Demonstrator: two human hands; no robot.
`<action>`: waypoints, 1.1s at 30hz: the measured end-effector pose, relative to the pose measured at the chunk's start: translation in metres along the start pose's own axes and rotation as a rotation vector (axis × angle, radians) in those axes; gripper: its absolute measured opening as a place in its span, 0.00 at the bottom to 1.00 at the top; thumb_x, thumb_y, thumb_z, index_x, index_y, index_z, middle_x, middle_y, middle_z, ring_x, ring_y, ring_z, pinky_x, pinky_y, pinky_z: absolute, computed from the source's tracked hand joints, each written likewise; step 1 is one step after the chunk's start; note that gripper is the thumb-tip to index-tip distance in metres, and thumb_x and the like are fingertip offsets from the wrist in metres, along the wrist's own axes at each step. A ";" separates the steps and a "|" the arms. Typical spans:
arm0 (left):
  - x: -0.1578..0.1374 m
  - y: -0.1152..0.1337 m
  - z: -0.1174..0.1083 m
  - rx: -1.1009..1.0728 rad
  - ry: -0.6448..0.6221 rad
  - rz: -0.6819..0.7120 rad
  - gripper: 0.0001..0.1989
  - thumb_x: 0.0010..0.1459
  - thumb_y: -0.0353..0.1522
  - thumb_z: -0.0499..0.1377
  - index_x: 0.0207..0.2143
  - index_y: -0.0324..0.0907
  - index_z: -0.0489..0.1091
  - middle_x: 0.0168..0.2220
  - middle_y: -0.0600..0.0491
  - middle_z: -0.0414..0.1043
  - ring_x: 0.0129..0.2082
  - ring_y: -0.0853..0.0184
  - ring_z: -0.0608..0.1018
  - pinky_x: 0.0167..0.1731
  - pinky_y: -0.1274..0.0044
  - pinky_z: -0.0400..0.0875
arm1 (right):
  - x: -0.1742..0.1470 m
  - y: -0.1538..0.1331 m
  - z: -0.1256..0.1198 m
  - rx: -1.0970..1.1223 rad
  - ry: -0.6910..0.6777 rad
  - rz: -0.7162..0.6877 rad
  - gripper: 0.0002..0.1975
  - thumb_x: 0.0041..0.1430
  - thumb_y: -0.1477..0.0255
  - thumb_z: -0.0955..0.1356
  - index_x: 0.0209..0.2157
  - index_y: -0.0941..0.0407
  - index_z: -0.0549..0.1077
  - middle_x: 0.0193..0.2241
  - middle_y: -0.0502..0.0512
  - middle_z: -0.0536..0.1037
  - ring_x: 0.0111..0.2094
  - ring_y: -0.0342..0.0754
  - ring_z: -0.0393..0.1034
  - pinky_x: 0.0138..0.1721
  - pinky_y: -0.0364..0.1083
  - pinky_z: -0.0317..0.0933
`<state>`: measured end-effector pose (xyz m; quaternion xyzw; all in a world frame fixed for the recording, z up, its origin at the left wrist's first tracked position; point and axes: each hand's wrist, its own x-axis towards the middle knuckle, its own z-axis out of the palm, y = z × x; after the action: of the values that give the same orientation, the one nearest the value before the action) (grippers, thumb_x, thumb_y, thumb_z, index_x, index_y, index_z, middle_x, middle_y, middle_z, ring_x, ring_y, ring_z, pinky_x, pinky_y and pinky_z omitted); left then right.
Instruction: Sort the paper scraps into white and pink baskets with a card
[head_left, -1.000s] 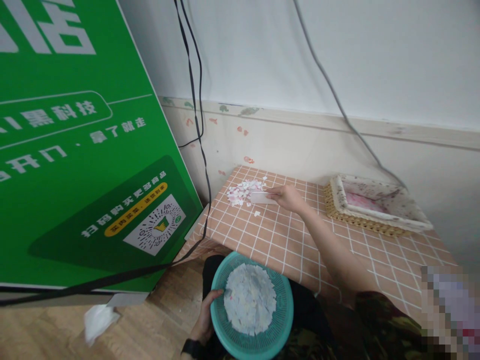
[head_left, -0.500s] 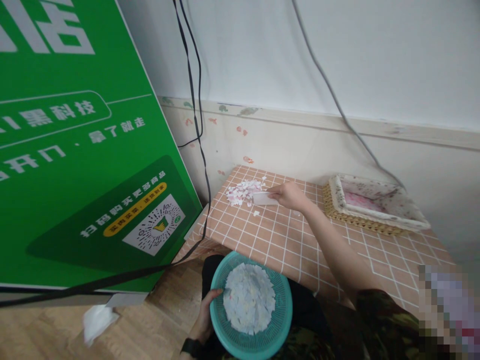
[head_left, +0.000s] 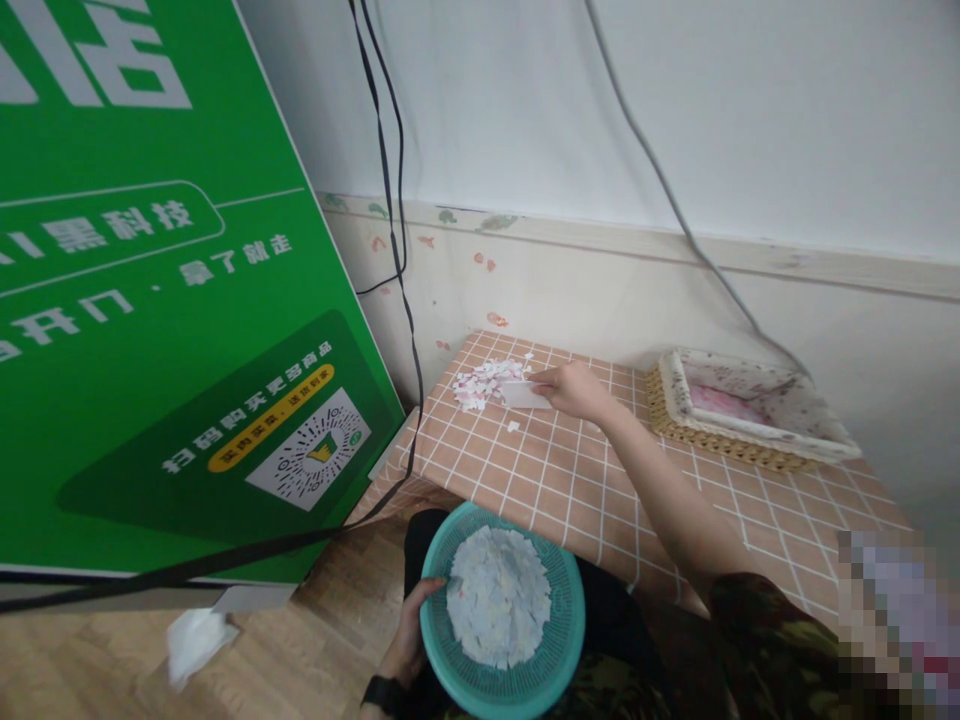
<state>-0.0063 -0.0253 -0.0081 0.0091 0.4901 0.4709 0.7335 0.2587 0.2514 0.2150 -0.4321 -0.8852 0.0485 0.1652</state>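
Checked table [head_left: 570, 470], left corner crossed by black strap [head_left: 408, 330], bears basket [head_left: 724, 444]; hands [head_left: 576, 390] [head_left: 409, 632] grip card [head_left: 523, 396], colander [head_left: 568, 600]

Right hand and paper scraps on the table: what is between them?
A white card, held by the right hand, reaches to the paper scraps in the head view.

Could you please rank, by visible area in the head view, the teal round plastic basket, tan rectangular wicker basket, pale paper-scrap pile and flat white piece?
1. Teal round plastic basket
2. Tan rectangular wicker basket
3. Pale paper-scrap pile
4. Flat white piece, partly hidden
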 end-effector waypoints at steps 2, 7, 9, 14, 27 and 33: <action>-0.001 0.000 0.002 0.008 0.018 0.004 0.11 0.47 0.35 0.63 0.31 0.34 0.75 0.26 0.47 0.80 0.26 0.59 0.79 0.32 0.69 0.72 | 0.003 0.003 0.001 -0.010 0.030 0.014 0.13 0.59 0.70 0.65 0.43 0.49 0.78 0.38 0.53 0.81 0.36 0.50 0.76 0.35 0.45 0.63; -0.001 0.000 0.004 -0.002 0.038 -0.013 0.12 0.46 0.35 0.63 0.31 0.34 0.76 0.25 0.47 0.80 0.26 0.57 0.79 0.33 0.67 0.72 | 0.009 0.007 0.016 0.034 0.041 0.019 0.13 0.59 0.71 0.65 0.43 0.49 0.78 0.38 0.53 0.81 0.36 0.50 0.76 0.35 0.45 0.64; -0.001 -0.001 0.003 0.005 0.041 -0.006 0.12 0.47 0.35 0.63 0.30 0.34 0.76 0.25 0.47 0.80 0.25 0.59 0.78 0.31 0.69 0.72 | 0.007 0.010 0.017 0.068 0.038 0.017 0.13 0.59 0.72 0.65 0.43 0.48 0.78 0.40 0.51 0.80 0.37 0.50 0.76 0.36 0.45 0.65; -0.002 0.001 0.002 0.003 0.030 0.008 0.11 0.47 0.35 0.63 0.31 0.35 0.76 0.26 0.47 0.80 0.26 0.60 0.78 0.32 0.70 0.72 | 0.001 0.018 0.003 0.128 -0.017 0.038 0.12 0.56 0.71 0.68 0.41 0.49 0.79 0.39 0.51 0.80 0.36 0.50 0.76 0.36 0.45 0.66; -0.001 0.000 0.003 -0.002 0.037 0.016 0.12 0.46 0.34 0.63 0.32 0.34 0.76 0.27 0.46 0.80 0.28 0.57 0.79 0.36 0.67 0.72 | -0.015 0.030 0.008 0.330 -0.045 0.021 0.11 0.58 0.69 0.67 0.41 0.51 0.79 0.38 0.50 0.81 0.35 0.49 0.76 0.36 0.44 0.67; -0.001 0.000 0.003 0.001 0.024 0.006 0.11 0.48 0.34 0.62 0.31 0.34 0.75 0.26 0.47 0.80 0.26 0.60 0.79 0.33 0.70 0.71 | -0.002 0.027 0.017 0.329 -0.010 0.027 0.12 0.58 0.69 0.67 0.43 0.50 0.78 0.42 0.51 0.79 0.40 0.50 0.75 0.39 0.45 0.67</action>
<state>-0.0041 -0.0247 -0.0064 0.0054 0.4993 0.4730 0.7259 0.2743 0.2681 0.1920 -0.4109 -0.8603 0.1971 0.2286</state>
